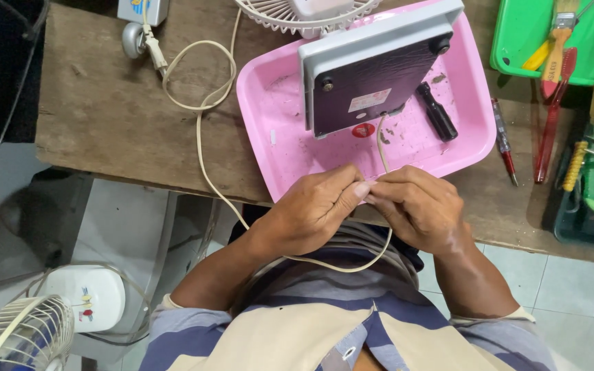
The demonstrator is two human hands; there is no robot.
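At the near edge of the worktop (125, 130), the left hand (314, 209) and right hand (417, 206) meet fingertip to fingertip, both pinching the cream cord (381, 148), which runs straight away from them to the fan base (372, 72) in the pink tray (269, 103).

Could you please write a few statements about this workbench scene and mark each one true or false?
1. Both hands pinch the cream cable at the near edge of the pink tray. True: the left hand and right hand meet on the cream cable.
2. The fan base lies on the floor. False: it rests in the pink tray.
3. A black screwdriver handle lies in the pink tray. True.
4. The green tray sits at the table's left end. False: it is at the right end.
5. Another fan stands on the floor. True.
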